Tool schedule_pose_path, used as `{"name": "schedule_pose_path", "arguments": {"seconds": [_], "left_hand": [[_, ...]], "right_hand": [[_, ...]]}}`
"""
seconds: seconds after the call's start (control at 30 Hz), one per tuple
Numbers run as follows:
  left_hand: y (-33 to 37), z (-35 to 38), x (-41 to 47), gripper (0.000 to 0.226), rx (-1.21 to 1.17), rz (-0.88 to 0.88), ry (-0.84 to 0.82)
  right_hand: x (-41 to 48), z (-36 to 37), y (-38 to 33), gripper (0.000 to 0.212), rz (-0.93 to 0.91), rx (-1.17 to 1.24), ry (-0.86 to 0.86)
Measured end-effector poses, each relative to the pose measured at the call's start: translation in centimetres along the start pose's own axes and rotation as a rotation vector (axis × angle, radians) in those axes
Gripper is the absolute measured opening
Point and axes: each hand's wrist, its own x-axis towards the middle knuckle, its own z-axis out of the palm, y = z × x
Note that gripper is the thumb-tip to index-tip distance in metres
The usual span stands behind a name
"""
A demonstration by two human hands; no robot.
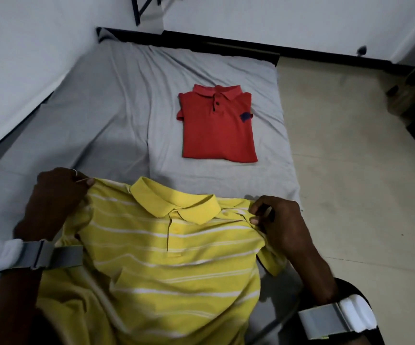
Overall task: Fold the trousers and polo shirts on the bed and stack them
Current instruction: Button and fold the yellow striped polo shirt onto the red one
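A yellow polo shirt (166, 257) with thin white stripes hangs front side up at the near end of the bed, collar pointing away from me. My left hand (57, 195) pinches its left shoulder. My right hand (278, 222) pinches its right shoulder, beside the collar. The shirt's lower part drops out of view at the bottom. Further up the bed lies a red polo shirt (217, 128), folded into a neat rectangle, collar up, buttons and a dark chest badge showing. No trousers are in view.
The bed (107, 100) has a wrinkled grey sheet and a dark frame; a white wall runs along its left and far sides. Pale tiled floor (351, 158) lies to the right. Dark furniture stands at the far right edge.
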Motion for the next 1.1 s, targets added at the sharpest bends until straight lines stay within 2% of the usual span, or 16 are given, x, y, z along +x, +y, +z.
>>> {"name": "schedule_pose_path", "arguments": {"seconds": [0.17, 0.33, 0.43, 0.6, 0.77, 0.83, 0.93, 1.0, 1.1], "left_hand": [[-1.0, 0.5, 0.6, 0.029, -0.012, 0.026, 0.009], [-0.9, 0.7, 0.8, 0.025, -0.004, 0.034, -0.003], [-1.0, 0.6, 0.8, 0.025, -0.01, 0.01, -0.013], [-0.4, 0.3, 0.3, 0.027, -0.013, 0.029, 0.012], [-0.3, -1.2, -1.2, 0.014, -0.184, 0.014, -0.028], [-0.2, -2.2, -2.4, 0.014, -0.191, 0.044, 0.043], [0.6, -3.5, -3.8, 0.019, -0.182, 0.029, 0.188], [2.0, -4.3, -5.6, 0.013, -0.254, 0.023, 0.239], [3.0, -5.6, -7.1, 0.002, -0.415, 0.108, 0.336]], "right_hand": [[0.0, -0.5, -0.1, 0.04, 0.04, 0.002, -0.048], [-0.1, -0.5, -0.5, 0.04, 0.089, -0.104, -0.059], [0.0, -0.4, -0.2, 0.043, 0.062, -0.079, -0.064], [0.4, -0.3, 0.2, 0.019, -0.014, -0.135, -0.056], [-0.1, -0.1, 0.0, 0.01, -0.005, -0.192, 0.057], [0.0, -0.4, -0.2, 0.014, 0.007, -0.161, 0.12], [0.0, -0.4, -0.7, 0.03, 0.012, -0.009, 0.173], [-0.5, -0.8, -1.4, 0.042, 0.011, 0.029, 0.222], [-1.4, -2.2, -2.5, 0.039, 0.081, 0.011, 0.319]]}}
